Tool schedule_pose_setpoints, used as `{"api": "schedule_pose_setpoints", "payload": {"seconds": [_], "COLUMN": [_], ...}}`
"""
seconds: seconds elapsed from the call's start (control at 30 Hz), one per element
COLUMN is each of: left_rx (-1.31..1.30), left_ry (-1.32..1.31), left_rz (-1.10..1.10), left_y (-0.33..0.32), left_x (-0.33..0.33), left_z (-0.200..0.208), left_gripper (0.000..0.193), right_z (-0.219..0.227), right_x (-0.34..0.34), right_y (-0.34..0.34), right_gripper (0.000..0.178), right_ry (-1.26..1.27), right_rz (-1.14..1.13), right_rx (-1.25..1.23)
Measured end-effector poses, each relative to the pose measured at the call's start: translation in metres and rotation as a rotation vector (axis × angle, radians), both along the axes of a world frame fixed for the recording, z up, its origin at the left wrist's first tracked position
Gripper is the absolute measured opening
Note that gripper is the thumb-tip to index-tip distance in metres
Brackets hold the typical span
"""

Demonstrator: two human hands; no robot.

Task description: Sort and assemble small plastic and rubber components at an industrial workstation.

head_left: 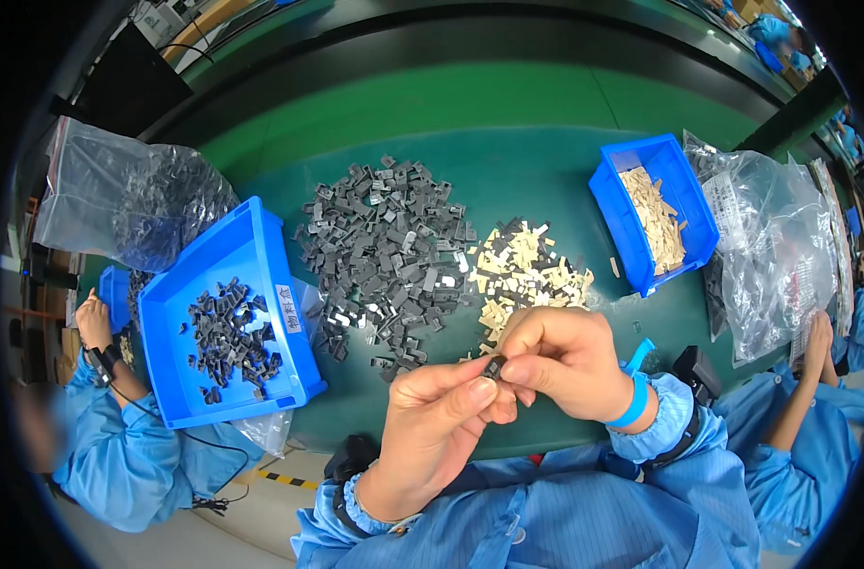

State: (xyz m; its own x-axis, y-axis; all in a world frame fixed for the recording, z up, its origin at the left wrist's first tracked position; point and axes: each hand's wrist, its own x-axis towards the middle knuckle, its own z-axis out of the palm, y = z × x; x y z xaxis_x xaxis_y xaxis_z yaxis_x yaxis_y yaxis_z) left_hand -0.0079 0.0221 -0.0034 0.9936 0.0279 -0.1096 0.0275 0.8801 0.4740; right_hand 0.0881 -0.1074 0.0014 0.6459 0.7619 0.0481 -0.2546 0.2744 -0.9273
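Between the fingertips of both hands is a small black plastic part (493, 367), held over the near edge of the green table. My left hand (439, 417) pinches it from the left with thumb and forefinger. From the right, my right hand (569, 365) closes thumb and fingers on the same part, hiding much of it. Just beyond the hands lies a pile of small cream and black pieces (527, 270). To its left spreads a larger heap of dark grey plastic parts (384, 247).
At left, a blue bin (304, 365) holds black parts, with a clear bag (95, 190) of dark parts behind it. A blue tray (610, 204) of tan strips stands at right, beside clear plastic bags (773, 247). Co-workers in blue sit on both sides.
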Motion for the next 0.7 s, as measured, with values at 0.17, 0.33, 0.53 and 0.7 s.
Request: {"api": "schedule_pose_setpoints", "payload": {"seconds": [0.17, 0.33, 0.53, 0.7], "left_rx": [-0.144, 0.333, 1.127, 2.457], "left_ry": [0.057, -0.074, -0.061, 0.325], "left_rz": [-0.023, 0.214, 0.978, 0.845], "left_y": [0.001, 0.022, 0.112, 0.131], "left_x": [-0.012, -0.025, -0.063, -0.052], "left_z": [0.0, 0.015, 0.029, 0.026], "left_gripper": [0.022, 0.02, 0.029, 0.034], "right_z": [-0.013, -0.001, -0.007, -0.021], "right_x": [0.001, 0.017, 0.025, 0.009], "right_y": [0.004, 0.0, -0.016, -0.001], "right_gripper": [0.023, 0.024, 0.013, 0.015], "right_ry": [-0.713, -0.943, -1.284, -1.367], "right_rz": [-0.154, -0.012, -0.109, -0.04], "right_rx": [-0.046, -0.12, -0.477, -0.521]}}
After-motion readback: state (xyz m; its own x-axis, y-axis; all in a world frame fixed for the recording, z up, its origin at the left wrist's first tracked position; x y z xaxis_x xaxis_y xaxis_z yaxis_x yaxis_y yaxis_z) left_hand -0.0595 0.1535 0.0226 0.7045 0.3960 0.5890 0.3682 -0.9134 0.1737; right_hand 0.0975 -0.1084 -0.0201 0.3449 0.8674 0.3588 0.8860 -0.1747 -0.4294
